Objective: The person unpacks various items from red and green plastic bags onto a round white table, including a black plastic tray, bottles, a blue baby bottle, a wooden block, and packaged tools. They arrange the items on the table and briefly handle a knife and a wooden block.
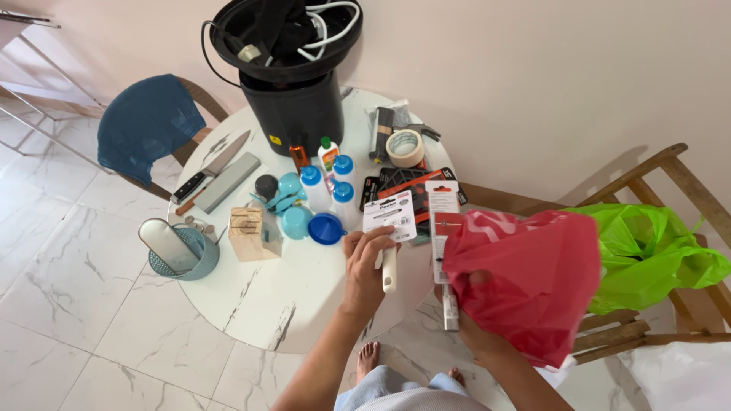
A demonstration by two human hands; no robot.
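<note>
The left hand [365, 266] is closed around a small carded tool [390, 228], fingers wrapped on its pale handle, the white backing card standing up above the knuckles. It is held just over the near edge of the round white surface [251, 304]. The right hand [480, 320] grips a red bag [533, 281] by its bunched near side, thumb pressed on the plastic; a long narrow blister pack [443, 243] sits against the bag's left edge, though whether that hand also pinches it cannot be told.

Taking the carded tool as landmark: just behind it lie a blue funnel [327, 229] and a cluster of white bottles [326, 186] with blue caps. Further behind stands a black bucket [293, 106] stuffed with cables. Right of it and back sits a tape roll [405, 148]. Well to its left are a wooden block [250, 233], a mesh holder [186, 251] and a knife [213, 167]. Far right, past the red bag, a green bag [647, 251] rests on a wooden chair.

The work looks mid-way, packaged items passing between bag and surface. The next move calls for a steady bag mouth and a clear spot among the clutter.
</note>
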